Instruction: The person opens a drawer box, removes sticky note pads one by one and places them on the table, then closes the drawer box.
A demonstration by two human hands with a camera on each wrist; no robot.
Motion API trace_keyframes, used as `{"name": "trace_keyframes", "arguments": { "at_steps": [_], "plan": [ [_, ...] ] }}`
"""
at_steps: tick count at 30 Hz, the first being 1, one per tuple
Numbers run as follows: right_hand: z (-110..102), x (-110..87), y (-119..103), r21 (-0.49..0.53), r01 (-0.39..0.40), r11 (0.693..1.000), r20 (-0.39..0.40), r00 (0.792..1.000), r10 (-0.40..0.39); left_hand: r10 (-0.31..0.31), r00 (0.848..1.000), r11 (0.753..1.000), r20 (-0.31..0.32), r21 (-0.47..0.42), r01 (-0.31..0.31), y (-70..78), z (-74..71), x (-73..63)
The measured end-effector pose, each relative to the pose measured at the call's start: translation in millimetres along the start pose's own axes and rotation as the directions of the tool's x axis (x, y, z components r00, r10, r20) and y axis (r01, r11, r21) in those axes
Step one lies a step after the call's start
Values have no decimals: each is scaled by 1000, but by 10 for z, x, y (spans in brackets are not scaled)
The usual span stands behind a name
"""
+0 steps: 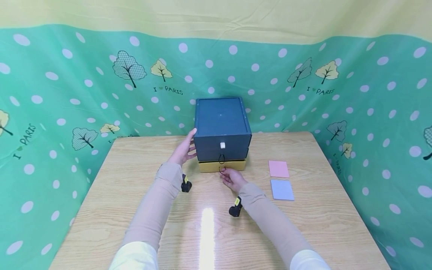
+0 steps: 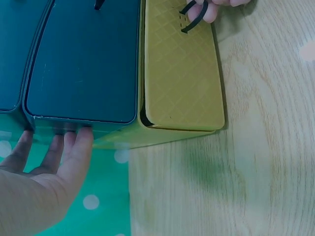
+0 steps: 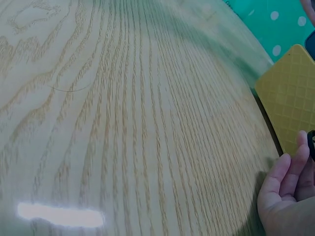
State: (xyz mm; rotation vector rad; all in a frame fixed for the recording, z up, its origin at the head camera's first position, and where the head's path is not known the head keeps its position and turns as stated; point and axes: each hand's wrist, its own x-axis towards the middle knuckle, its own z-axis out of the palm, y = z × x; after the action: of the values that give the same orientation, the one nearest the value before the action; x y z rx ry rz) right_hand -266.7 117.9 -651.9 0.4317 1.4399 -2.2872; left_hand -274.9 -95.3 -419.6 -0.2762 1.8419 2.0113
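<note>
A stacked drawer box stands at the back of the table, with dark blue drawers (image 1: 209, 148) above a yellow drawer (image 1: 207, 167). The upper blue front has a white knob (image 1: 222, 145). My left hand (image 1: 183, 150) rests its extended fingers against the box's left side, as the left wrist view also shows. At the yellow front, my right hand (image 1: 233, 180) pinches the black loop handle (image 2: 198, 19) between thumb and fingers. A thin dark gap shows behind the yellow front's edge in the left wrist view. Another black loop (image 1: 221, 159) hangs on the blue front above.
To the right lie a pink square (image 1: 278, 169) and a light blue square (image 1: 282, 189) on the wooden table (image 1: 135, 210). A green dotted curtain (image 1: 216, 80) rises close behind the box and along both sides.
</note>
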Motion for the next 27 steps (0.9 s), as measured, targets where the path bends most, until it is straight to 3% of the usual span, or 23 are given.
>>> {"name": "trace_keyframes", "arguments": {
  "at_steps": [4, 7, 17, 27],
  "plan": [
    [514, -857, -538, -62, -62, 996, -70, 996, 58, -7, 1000, 1000, 19, -2, 7, 4, -12, -1],
    [618, -1067, -657, -69, -76, 995, -41, 996, 73, -11, 999, 1000, 35, -1, 11, 43, -5, -51],
    [581, -1004, -605, -52, -80, 995, -52, 996, 78, -5, 1000, 1000, 16, 2, 5, -7, -23, 11],
    [583, -1028, -593, -51, -78, 996, -60, 995, 75, -6, 999, 1000, 51, 18, 5, 128, 23, -172]
  ]
}}
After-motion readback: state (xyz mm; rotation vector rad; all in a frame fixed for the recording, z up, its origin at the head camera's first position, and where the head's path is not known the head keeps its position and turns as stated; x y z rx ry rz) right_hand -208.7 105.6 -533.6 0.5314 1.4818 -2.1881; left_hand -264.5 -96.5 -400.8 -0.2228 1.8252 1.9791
